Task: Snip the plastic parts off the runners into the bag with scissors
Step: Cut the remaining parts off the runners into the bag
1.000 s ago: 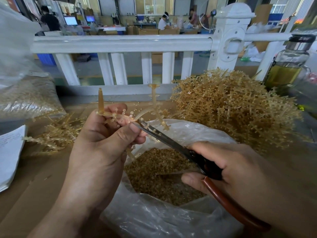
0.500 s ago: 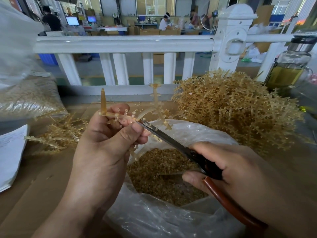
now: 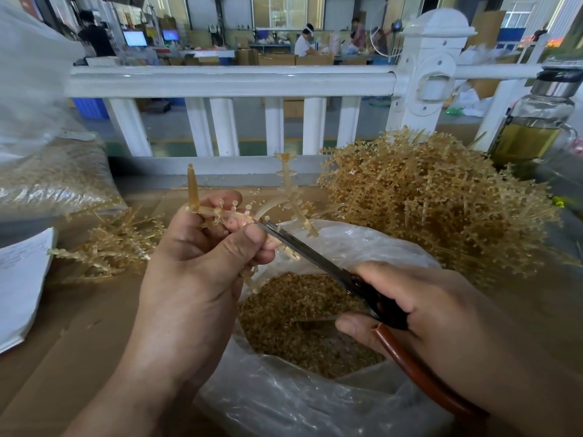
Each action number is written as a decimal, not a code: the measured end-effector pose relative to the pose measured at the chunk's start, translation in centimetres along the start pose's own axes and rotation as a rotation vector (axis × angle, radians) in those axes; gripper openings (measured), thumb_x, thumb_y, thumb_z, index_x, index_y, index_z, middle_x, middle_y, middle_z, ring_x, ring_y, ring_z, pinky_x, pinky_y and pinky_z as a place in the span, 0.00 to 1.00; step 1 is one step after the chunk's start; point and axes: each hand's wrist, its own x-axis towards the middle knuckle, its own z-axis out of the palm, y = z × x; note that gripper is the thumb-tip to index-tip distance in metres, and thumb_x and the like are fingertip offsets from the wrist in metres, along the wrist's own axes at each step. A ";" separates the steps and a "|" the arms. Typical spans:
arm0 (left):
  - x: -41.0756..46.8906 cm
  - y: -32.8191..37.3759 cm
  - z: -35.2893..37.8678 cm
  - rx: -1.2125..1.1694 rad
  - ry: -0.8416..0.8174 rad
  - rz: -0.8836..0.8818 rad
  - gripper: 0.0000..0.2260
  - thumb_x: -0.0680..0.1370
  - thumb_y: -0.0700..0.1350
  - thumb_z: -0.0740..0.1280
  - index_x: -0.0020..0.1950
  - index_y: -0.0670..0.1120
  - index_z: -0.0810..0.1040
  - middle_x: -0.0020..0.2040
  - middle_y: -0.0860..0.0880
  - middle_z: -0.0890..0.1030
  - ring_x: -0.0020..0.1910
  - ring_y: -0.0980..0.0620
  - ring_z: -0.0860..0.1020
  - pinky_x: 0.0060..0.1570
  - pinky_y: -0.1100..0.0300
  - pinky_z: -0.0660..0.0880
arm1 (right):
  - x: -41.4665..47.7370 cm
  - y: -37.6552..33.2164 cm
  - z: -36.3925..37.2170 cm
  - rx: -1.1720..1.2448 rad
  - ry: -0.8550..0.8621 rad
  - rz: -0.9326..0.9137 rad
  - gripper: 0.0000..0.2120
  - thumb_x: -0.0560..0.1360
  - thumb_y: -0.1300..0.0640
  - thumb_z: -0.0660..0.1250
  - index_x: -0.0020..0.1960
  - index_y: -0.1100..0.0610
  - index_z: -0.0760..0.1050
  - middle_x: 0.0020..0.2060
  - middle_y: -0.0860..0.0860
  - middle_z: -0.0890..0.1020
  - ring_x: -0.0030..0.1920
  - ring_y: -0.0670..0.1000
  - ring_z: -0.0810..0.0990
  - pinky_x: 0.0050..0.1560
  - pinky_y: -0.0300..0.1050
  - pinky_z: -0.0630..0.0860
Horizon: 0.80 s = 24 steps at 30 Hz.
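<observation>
My left hand grips an amber plastic runner with small parts on its branches, holding it over the open clear bag. One curved branch of the runner rises behind the blades. My right hand holds scissors with brown handles; the blade tips sit against the runner beside my left thumb. The bag holds a heap of cut amber parts.
A big pile of uncut runners lies at the right, a smaller pile at the left. A filled clear bag, white papers, a glass bottle and a white railing ring the cardboard-covered table.
The scissor blades have stayed at the runner by my left thumb; both hands have shifted only slightly.
</observation>
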 end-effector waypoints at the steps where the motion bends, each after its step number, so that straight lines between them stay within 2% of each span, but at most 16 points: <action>1: 0.0 0.0 0.0 -0.002 -0.001 -0.001 0.16 0.71 0.39 0.72 0.58 0.45 0.79 0.38 0.48 0.81 0.38 0.50 0.81 0.43 0.62 0.79 | 0.0 0.0 0.0 0.001 0.002 -0.002 0.23 0.72 0.29 0.58 0.50 0.48 0.75 0.33 0.44 0.73 0.34 0.45 0.75 0.30 0.42 0.71; 5: 0.0 0.0 0.0 -0.010 -0.013 -0.001 0.15 0.71 0.38 0.71 0.57 0.44 0.78 0.38 0.49 0.81 0.38 0.50 0.81 0.42 0.62 0.79 | 0.0 0.1 0.1 0.006 0.030 -0.021 0.21 0.73 0.31 0.59 0.49 0.47 0.75 0.31 0.43 0.72 0.33 0.44 0.74 0.30 0.39 0.70; 7: 0.0 0.0 0.0 -0.016 -0.017 -0.002 0.14 0.72 0.37 0.71 0.57 0.44 0.79 0.38 0.48 0.81 0.38 0.50 0.81 0.42 0.62 0.79 | 0.0 0.1 0.2 0.005 0.034 -0.015 0.21 0.73 0.30 0.59 0.49 0.46 0.75 0.32 0.43 0.74 0.34 0.44 0.75 0.33 0.39 0.71; 9: 0.0 0.0 -0.1 -0.013 -0.015 -0.009 0.14 0.71 0.37 0.71 0.57 0.44 0.79 0.38 0.48 0.81 0.38 0.50 0.81 0.42 0.62 0.79 | 0.0 0.1 0.3 -0.001 0.044 -0.018 0.21 0.72 0.30 0.59 0.50 0.45 0.76 0.33 0.42 0.75 0.36 0.43 0.76 0.37 0.36 0.72; 11: 0.0 0.0 -0.2 -0.003 -0.017 -0.014 0.15 0.71 0.38 0.72 0.58 0.44 0.79 0.39 0.48 0.81 0.38 0.50 0.82 0.43 0.62 0.79 | 0.0 0.1 0.3 0.002 0.054 -0.024 0.20 0.73 0.31 0.60 0.51 0.45 0.76 0.33 0.41 0.75 0.36 0.42 0.76 0.35 0.33 0.71; 18: -0.1 0.0 -0.3 0.049 0.008 0.003 0.15 0.71 0.38 0.72 0.56 0.47 0.80 0.38 0.49 0.81 0.38 0.49 0.82 0.44 0.61 0.79 | 0.0 0.3 0.3 -0.007 0.046 -0.031 0.21 0.73 0.31 0.61 0.52 0.46 0.77 0.32 0.41 0.76 0.35 0.43 0.76 0.35 0.35 0.71; 24: 0.0 -0.1 -0.5 0.110 0.046 0.030 0.15 0.71 0.39 0.72 0.57 0.47 0.80 0.38 0.50 0.82 0.39 0.48 0.82 0.46 0.57 0.78 | 0.0 0.6 0.1 -0.015 0.021 -0.004 0.23 0.72 0.28 0.59 0.52 0.45 0.77 0.34 0.43 0.78 0.37 0.44 0.77 0.40 0.40 0.73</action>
